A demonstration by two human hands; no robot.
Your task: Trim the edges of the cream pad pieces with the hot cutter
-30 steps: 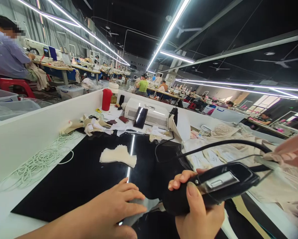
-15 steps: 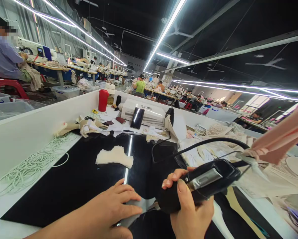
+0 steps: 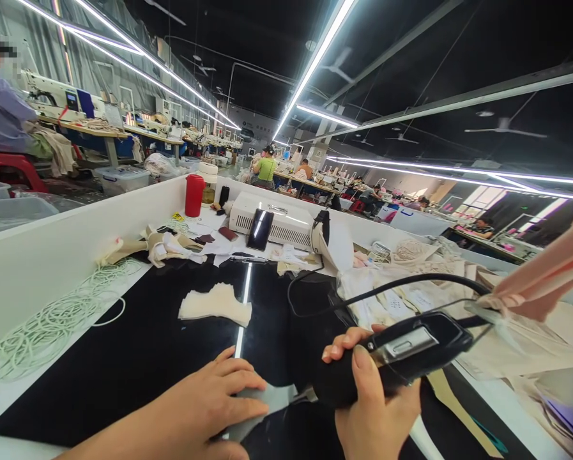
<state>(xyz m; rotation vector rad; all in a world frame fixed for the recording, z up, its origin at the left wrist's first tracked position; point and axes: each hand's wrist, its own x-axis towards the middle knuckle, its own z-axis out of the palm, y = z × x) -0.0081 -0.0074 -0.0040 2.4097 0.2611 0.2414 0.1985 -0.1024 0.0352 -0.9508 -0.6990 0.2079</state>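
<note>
My right hand (image 3: 372, 409) is wrapped round a black corded hand tool (image 3: 401, 358), held low over the glossy black work surface (image 3: 137, 358). Its black cable (image 3: 386, 284) loops back across the table. My left hand (image 3: 209, 399) lies flat with fingers stretched out, pressing a small grey fabric piece (image 3: 271, 399) onto the black surface just left of the tool's tip. A cream fabric piece (image 3: 214, 303) lies farther back on the surface.
A coil of white cord (image 3: 51, 319) lies at left by the white table wall (image 3: 66, 243). At the back stand a red cup (image 3: 193, 195), a white box machine (image 3: 276, 223) and a phone (image 3: 260, 229). Cream fabric pieces (image 3: 411, 291) pile up at right. Other people work at far tables.
The view has drifted slightly; both hands stay in nearly the same pose, left flat on the grey piece, right gripping the tool, which has shifted a little.
</note>
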